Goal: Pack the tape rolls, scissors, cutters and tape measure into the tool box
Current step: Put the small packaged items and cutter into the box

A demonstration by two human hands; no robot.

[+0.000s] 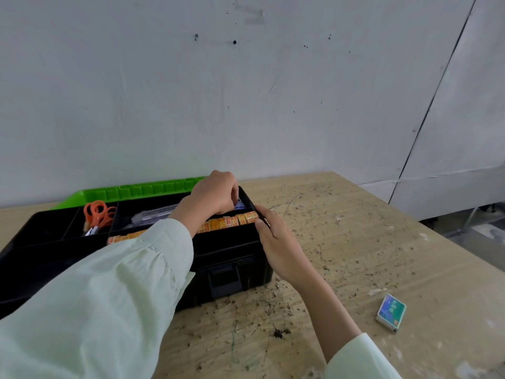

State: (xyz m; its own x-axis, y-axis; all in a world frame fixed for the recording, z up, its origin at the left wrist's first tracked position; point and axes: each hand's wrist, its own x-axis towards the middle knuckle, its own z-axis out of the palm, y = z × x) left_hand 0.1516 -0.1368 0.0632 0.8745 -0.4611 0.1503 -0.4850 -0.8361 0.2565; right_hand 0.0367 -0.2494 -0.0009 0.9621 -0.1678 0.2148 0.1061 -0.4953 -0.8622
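1. Open tool box (229, 269) at 9 o'clock on the table (355, 242); scissors (98, 214) inside at 10, tape rolls (232, 221) rowed toward 3
2. I see left hand (216, 192) fingers curled onto a blue-white item (240, 205); gripped or not, I cannot tell
3. The right hand (276, 242) grips the tool box rim at 3 o'clock, thumb touching the tape rolls

- A pale grey-white wall (246, 91) filled the upper half of the view, scuffed and dotted with small dark holes and specks.
- To the right, a dark slanting seam (437, 99) divided it from a second pale panel (470, 119).
- A light wooden surface (355, 255) stood against the wall, its top scratched, stained and strewn with dark crumbs.
- Beyond the surface's far right corner, a dim patch of floor (486, 231) showed, too blurred to make out.
- Soft, even light lay over the room.
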